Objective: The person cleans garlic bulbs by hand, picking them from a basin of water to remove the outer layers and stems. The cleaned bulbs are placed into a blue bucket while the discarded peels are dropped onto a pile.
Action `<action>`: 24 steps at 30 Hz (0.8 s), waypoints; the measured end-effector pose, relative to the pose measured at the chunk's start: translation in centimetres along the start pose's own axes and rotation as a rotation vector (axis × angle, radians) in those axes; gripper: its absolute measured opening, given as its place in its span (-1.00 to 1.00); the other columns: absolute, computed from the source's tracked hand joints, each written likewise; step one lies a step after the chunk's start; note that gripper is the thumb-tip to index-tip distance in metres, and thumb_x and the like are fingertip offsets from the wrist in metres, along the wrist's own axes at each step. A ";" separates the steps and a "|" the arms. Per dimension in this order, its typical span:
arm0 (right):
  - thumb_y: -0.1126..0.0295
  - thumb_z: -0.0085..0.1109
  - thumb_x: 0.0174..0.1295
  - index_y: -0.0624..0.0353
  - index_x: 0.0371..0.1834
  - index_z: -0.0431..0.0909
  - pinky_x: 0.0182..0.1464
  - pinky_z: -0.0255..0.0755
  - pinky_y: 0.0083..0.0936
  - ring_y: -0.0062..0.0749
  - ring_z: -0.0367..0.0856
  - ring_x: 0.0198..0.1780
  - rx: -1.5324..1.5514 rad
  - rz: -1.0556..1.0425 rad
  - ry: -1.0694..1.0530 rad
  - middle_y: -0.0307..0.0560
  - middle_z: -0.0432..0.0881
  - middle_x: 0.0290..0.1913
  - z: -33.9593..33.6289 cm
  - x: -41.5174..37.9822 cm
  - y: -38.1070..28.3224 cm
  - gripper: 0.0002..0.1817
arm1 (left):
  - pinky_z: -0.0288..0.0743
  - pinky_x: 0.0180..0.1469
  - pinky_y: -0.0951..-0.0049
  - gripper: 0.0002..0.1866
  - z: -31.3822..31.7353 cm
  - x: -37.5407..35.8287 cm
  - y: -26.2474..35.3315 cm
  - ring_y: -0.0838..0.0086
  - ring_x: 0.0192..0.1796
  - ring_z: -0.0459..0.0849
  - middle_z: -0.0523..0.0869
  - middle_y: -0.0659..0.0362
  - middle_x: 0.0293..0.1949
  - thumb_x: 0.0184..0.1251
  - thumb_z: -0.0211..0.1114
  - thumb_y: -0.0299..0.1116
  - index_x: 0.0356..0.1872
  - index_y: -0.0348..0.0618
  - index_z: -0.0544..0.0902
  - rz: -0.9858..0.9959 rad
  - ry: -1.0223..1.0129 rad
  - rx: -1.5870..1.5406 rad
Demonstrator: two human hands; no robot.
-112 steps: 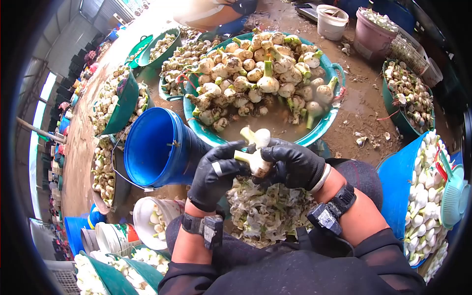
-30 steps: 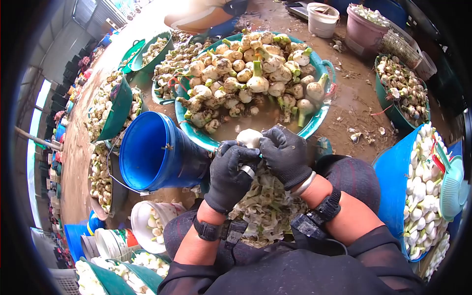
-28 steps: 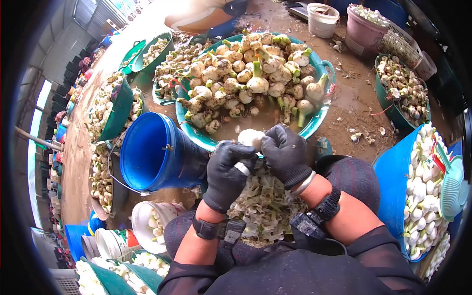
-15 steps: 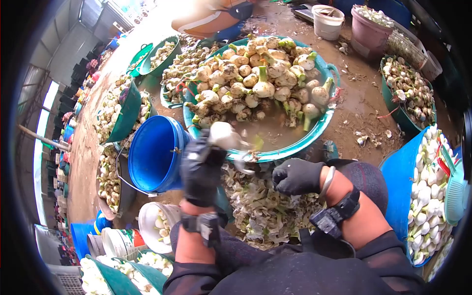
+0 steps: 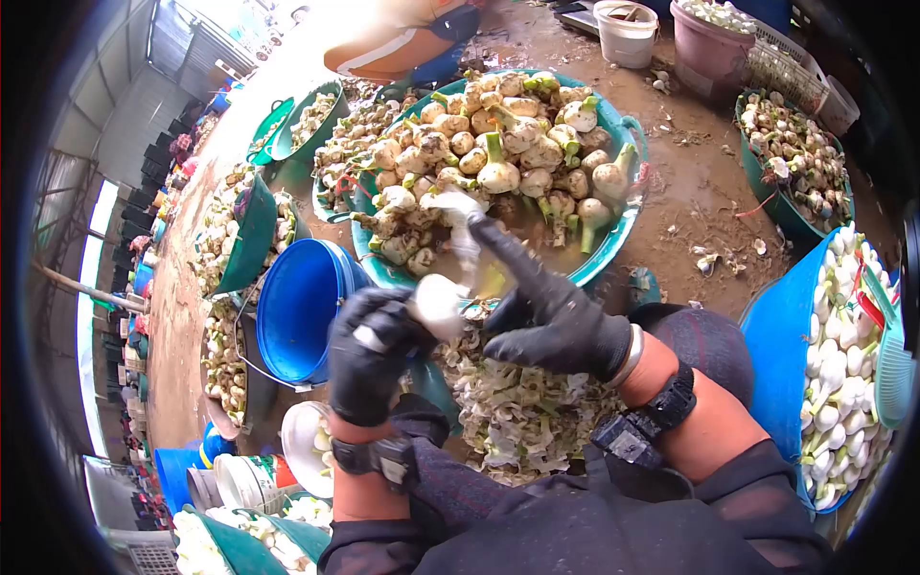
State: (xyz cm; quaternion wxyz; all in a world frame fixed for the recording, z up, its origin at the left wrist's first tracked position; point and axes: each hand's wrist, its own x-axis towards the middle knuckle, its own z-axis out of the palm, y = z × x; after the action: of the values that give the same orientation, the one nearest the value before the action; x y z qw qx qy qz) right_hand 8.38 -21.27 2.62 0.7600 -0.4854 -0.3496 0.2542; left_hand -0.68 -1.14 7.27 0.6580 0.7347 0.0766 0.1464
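Note:
My left hand [image 5: 372, 350], in a black glove, is closed around a smooth white garlic bulb [image 5: 439, 307]. A small white patch shows among its fingers. To its right, my black-gloved right hand [image 5: 565, 321] has its index finger stretched up and away and its thumb apart. A blurred strip of white peel [image 5: 467, 235] hangs by that index fingertip, above the bulb. Beyond both hands stands a green basin [image 5: 625, 230] of murky water, heaped with soil-stained garlic bulbs [image 5: 498, 175] with cut green stalks. Loose garlic skins [image 5: 527, 412] lie piled between my knees.
Left of my hands stands a blue bucket [image 5: 302, 311]. A blue tub [image 5: 778, 359] at right holds white bulbs and a green strainer [image 5: 886, 369]. Green tubs of unpeeled bulbs stand around the wet floor [image 5: 685, 206]. Another person [image 5: 398, 53] is beyond the basin.
My right hand has gone from a fist near the skins to outstretched fingers, up and left beside the bulb. My left hand has lowered slightly with the bulb. A peel strip now hangs between them.

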 end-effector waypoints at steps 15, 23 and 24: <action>0.11 0.27 0.08 0.08 0.13 0.53 0.10 0.42 -0.35 -0.16 0.59 0.07 -0.837 0.544 -0.515 0.14 0.61 0.03 -1.3 -3.0 0.3 -0.46 | 0.47 -0.06 0.45 -0.84 -10.1 4.5 2.0 0.47 -0.18 0.61 0.67 0.14 -0.24 0.30 0.20 -0.44 -0.21 -0.30 0.66 0.180 0.325 0.742; 0.15 0.20 0.05 0.16 -0.18 0.62 -0.10 0.46 -0.29 -0.03 0.63 -0.17 -0.679 0.460 -0.268 0.14 0.66 -0.25 -5.3 -2.8 -0.4 -0.64 | 0.47 0.05 0.41 -0.68 11.3 11.6 -9.8 0.35 -0.02 0.63 0.68 -0.03 -0.07 0.21 0.34 -0.31 -0.13 -0.36 0.65 -0.210 -0.563 0.733; 0.16 0.19 0.05 0.16 -0.17 0.61 -0.09 0.46 -0.27 -0.01 0.63 -0.16 -0.724 0.456 -0.287 0.15 0.66 -0.24 -5.4 -3.0 -0.7 -0.64 | 0.46 0.05 0.34 -0.57 12.0 12.8 -12.4 0.22 -0.02 0.64 0.68 -0.11 -0.12 0.15 0.36 -0.15 -0.16 -0.39 0.64 -0.194 -0.583 0.853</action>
State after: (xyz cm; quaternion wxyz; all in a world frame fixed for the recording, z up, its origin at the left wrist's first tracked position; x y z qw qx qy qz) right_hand 10.73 -26.73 0.84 0.4096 -0.7444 -0.4022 0.3411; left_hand 16.17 -7.06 -4.59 0.3050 0.9370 0.0106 -0.1698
